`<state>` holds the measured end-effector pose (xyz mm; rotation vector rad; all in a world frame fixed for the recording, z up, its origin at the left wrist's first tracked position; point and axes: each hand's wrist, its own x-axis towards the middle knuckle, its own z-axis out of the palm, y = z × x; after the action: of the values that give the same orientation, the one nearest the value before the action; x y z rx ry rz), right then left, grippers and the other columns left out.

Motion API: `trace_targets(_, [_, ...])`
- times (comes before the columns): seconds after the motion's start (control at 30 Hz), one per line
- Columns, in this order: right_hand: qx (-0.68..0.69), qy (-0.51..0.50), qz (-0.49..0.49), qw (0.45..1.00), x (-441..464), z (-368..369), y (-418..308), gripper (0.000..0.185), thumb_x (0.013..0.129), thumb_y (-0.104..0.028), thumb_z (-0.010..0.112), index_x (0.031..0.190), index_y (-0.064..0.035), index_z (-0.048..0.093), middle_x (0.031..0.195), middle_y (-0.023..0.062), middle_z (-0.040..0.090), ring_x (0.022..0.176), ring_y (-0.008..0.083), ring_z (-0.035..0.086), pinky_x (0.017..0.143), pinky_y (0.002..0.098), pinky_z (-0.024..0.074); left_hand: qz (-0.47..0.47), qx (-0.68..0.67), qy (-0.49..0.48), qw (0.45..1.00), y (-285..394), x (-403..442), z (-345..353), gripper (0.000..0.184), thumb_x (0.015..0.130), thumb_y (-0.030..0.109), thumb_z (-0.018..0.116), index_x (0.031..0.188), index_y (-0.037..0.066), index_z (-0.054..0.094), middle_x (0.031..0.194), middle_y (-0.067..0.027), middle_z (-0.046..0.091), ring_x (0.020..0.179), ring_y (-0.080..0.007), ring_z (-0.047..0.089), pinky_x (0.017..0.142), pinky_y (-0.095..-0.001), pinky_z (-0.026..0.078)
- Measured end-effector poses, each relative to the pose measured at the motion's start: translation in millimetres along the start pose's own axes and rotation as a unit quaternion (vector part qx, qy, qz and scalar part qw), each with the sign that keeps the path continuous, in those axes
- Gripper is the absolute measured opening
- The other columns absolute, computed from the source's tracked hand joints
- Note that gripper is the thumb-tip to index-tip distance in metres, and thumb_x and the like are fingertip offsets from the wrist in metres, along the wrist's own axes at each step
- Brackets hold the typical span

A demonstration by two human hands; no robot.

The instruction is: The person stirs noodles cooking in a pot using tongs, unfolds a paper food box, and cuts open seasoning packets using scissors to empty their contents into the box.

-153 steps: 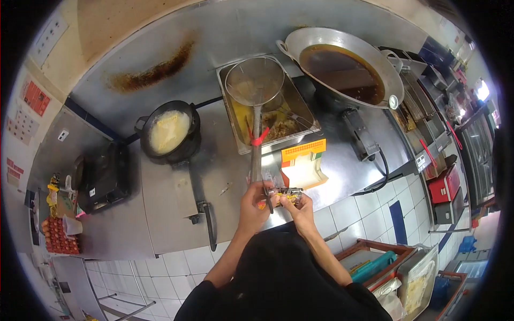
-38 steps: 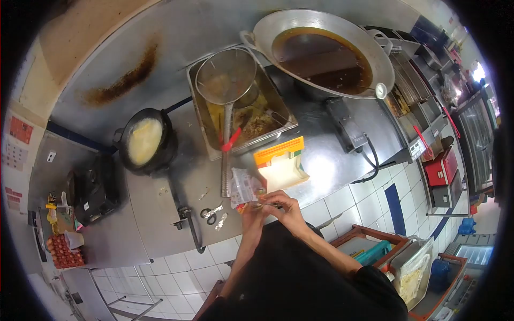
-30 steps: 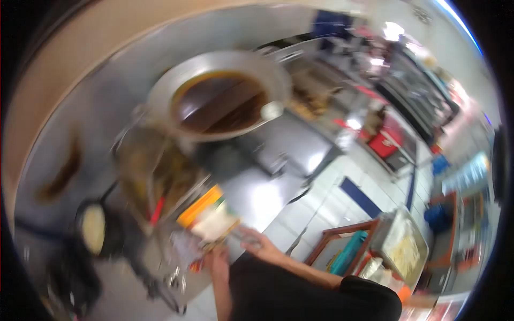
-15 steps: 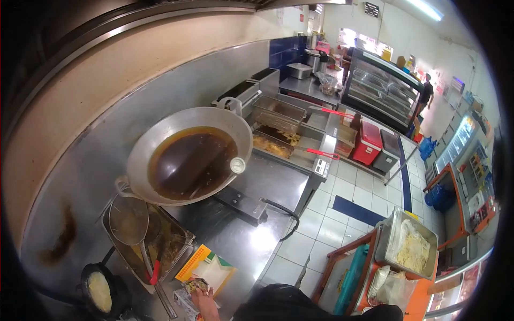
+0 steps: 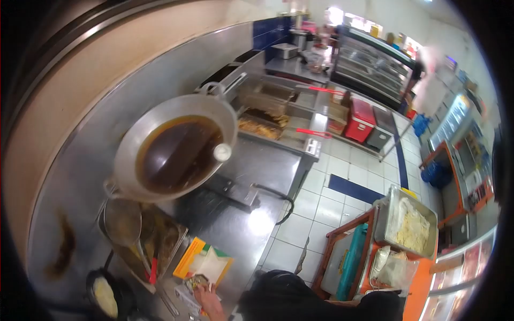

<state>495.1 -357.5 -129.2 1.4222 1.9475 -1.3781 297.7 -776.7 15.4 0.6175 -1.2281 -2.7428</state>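
My left hand (image 5: pixel 208 300) is at the bottom of the view, its fingers closed on a small crumpled packet (image 5: pixel 198 280). The packet is beside the near edge of an open yellow and white carton (image 5: pixel 204 263) on the steel counter. A clear plastic wrapper (image 5: pixel 184 297) lies just left of the hand. My right hand is out of view; only the dark sleeve and clothing show at the bottom right.
A large wok of dark oil (image 5: pixel 179 155) stands behind a steel tray (image 5: pixel 176 227) with a strainer (image 5: pixel 123 222). A black pan (image 5: pixel 104 294) is at lower left. Fryers (image 5: pixel 262 120), a red cooler (image 5: pixel 361 120) and a noodle tray (image 5: pixel 409 227) are further right. A person stands far back.
The view has swung right and up, so the wok and carton now sit further left. My hands have parted; my right hand has left the view, and my left stays by the carton.
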Motion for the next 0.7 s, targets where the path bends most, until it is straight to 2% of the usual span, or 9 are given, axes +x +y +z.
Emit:
trace_targets(0.03, [-0.014,-0.003,-0.011,1.000,3.8,1.7,5.7,0.021,0.096,-0.021,0.053,0.093,-0.0013,0.062,0.077,0.0111,0.061,0.072,0.0203,0.059,0.064,0.0358,0.0472,-0.007,-0.008,-0.024,1.000,-9.0,-0.2,-19.5,0.033,0.099,0.024,0.057,0.129,0.016,0.047,0.126,-0.0053,0.055,0.111,-0.0227,0.056,0.092,-0.0460,0.049])
trace_targets(0.07, [-0.035,-0.003,-0.033,0.999,11.1,2.9,13.0,0.021,0.096,-0.020,0.053,0.093,-0.0013,0.062,0.077,0.0114,0.060,0.071,0.0205,0.059,0.064,0.0360,0.0470,-0.030,0.012,0.071,0.997,-14.4,2.7,-19.3,0.034,0.099,0.023,0.057,0.131,0.016,0.047,0.128,-0.0071,0.055,0.113,-0.0247,0.056,0.092,-0.0444,0.050])
trace_targets(0.13, [-0.108,0.007,-0.130,0.986,39.8,7.4,37.4,0.021,0.096,-0.019,0.052,0.092,-0.0013,0.061,0.077,0.0118,0.060,0.071,0.0208,0.059,0.063,0.0364,0.0467,0.004,-0.012,-0.006,1.000,-13.0,-3.5,-16.4,0.035,0.099,0.020,0.056,0.132,0.011,0.046,0.127,-0.0088,0.055,0.113,-0.0232,0.056,0.092,-0.0406,0.050])
trace_targets(0.23, [-0.055,0.022,-0.275,0.960,98.2,-0.8,30.0,0.020,0.096,-0.018,0.052,0.091,-0.0013,0.061,0.076,0.0124,0.059,0.069,0.0214,0.059,0.062,0.0369,0.0463,0.020,0.082,0.064,0.994,7.5,-10.8,10.5,0.025,0.098,0.021,0.061,0.118,0.008,0.055,0.105,-0.0022,0.062,0.094,-0.0141,0.062,0.085,-0.0338,0.053])
trace_targets(0.3, [0.178,-0.021,-0.155,0.971,52.3,1.4,-88.4,0.020,0.097,-0.025,0.055,0.095,-0.0050,0.058,0.089,0.0022,0.060,0.076,0.0142,0.059,0.062,0.0279,0.0457,0.023,0.112,0.075,0.991,17.5,-6.0,0.4,0.022,0.097,0.022,0.062,0.113,0.008,0.058,0.103,-0.0028,0.063,0.092,-0.0130,0.062,0.082,-0.0309,0.053])
trace_targets(0.5, [0.085,-0.137,-0.318,0.934,-5.5,42.3,-234.4,0.020,0.099,-0.021,0.053,0.107,-0.0054,0.062,0.098,0.0051,0.066,0.085,0.0149,0.063,0.071,0.0277,0.0501,0.095,0.304,0.031,0.947,35.1,10.0,6.6,0.018,0.092,0.012,0.065,0.106,0.002,0.059,0.090,-0.0057,0.066,0.081,-0.0182,0.066,0.074,-0.0321,0.053])
trace_targets(0.57, [0.056,-0.119,-0.448,0.884,-7.4,76.8,-249.1,0.015,0.097,-0.013,0.054,0.101,-0.0028,0.064,0.086,0.0048,0.066,0.077,0.0147,0.064,0.066,0.0296,0.0516,0.189,0.585,0.051,0.787,35.6,15.4,18.1,0.012,0.088,0.008,0.065,0.098,0.003,0.061,0.089,-0.0117,0.068,0.078,-0.0257,0.068,0.073,-0.0351,0.053])
trace_targets(0.63, [0.002,-0.133,-0.458,0.879,-58.5,96.2,-282.3,0.013,0.094,-0.009,0.056,0.101,-0.0022,0.065,0.087,0.0081,0.068,0.078,0.0176,0.066,0.068,0.0329,0.0538,0.140,0.654,0.030,0.743,39.7,19.9,42.3,0.008,0.085,0.010,0.065,0.091,0.006,0.063,0.091,-0.0151,0.066,0.083,-0.0317,0.066,0.076,-0.0392,0.052])
trace_targets(0.7, [-0.046,-0.145,-0.516,0.843,-69.4,128.0,-293.2,0.015,0.092,-0.009,0.058,0.103,-0.0019,0.065,0.091,0.0133,0.070,0.080,0.0225,0.069,0.068,0.0345,0.0542,0.262,0.742,-0.071,0.613,23.4,39.8,38.1,0.011,0.086,0.015,0.065,0.092,0.006,0.064,0.091,-0.0133,0.065,0.088,-0.0326,0.063,0.078,-0.0415,0.050])
